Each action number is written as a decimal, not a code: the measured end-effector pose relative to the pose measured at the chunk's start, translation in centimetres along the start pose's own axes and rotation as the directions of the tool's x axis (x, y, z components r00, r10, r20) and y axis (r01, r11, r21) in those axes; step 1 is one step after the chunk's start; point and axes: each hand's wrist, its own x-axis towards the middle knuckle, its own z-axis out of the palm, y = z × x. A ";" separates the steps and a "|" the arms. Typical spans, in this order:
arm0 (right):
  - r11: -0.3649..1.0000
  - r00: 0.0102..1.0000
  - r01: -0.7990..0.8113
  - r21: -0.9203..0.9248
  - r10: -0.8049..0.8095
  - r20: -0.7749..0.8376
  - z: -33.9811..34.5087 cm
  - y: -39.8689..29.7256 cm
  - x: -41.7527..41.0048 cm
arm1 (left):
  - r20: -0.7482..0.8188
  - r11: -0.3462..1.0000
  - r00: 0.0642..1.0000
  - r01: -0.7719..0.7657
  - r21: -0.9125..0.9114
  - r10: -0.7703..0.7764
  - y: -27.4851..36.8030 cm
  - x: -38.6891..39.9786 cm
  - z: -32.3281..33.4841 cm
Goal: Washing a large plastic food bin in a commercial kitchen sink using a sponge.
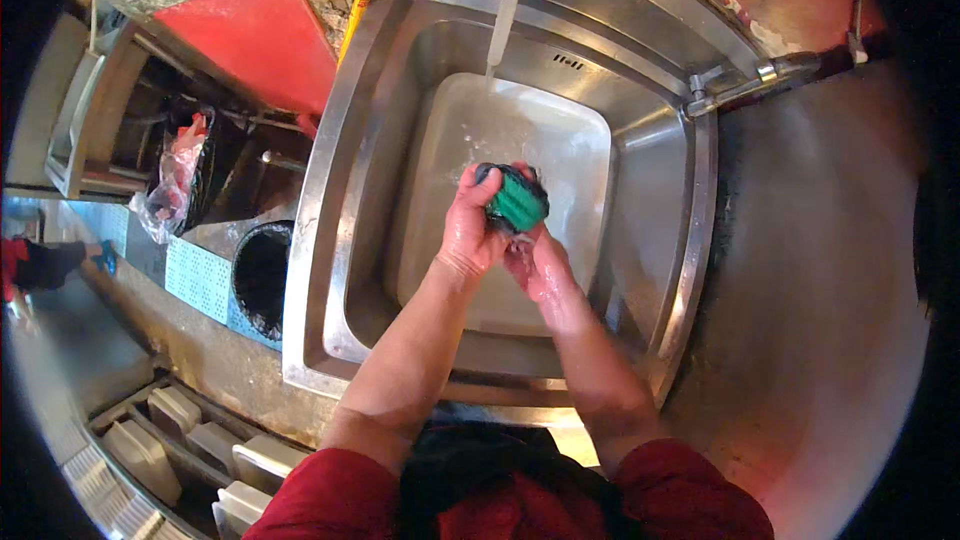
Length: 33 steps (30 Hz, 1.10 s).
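Over a stainless steel sink basin point(450, 127), both my hands press together around a green and dark scouring pad point(519, 202). My left hand point(474, 219) grips its left side, with the thumb on top. From the right and below, my right hand point(536, 259) holds it, and most of those fingers are hidden behind the pad. Both hands look wet. A pale ribbed hose point(506, 7) hangs down at the far side of the basin, and water stands or runs on the basin floor around it.
A chrome tap valve point(701, 94) is at the right rear corner. Left of the sink are a black-lined bin point(262, 281) and a bag with clear plastic point(176, 187). Pale containers point(142, 457) stand in a rack at lower left. Part of another person point(45, 262) shows at far left.
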 end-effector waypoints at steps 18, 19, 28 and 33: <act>0.898 0.839 -0.266 -0.351 0.395 0.375 5.3 -5.5 -5.9 | 0.365 0.245 0.768 -0.273 0.930 -0.526 3.4 -1.4 4.4; 0.886 0.802 -0.335 -0.320 0.447 0.396 5.1 -5.2 -5.6 | 0.358 0.246 0.768 -0.265 0.932 -0.530 3.4 -1.4 4.5; 0.777 0.763 -0.388 -0.495 0.573 0.301 5.5 -3.7 -3.8 | 0.117 0.362 0.992 -0.097 0.927 -0.034 1.5 -2.4 2.0; 0.495 0.960 0.136 -0.858 0.148 0.237 3.1 0.9 -0.8 | -0.205 0.571 0.927 -0.012 0.821 0.314 0.5 -0.4 -1.4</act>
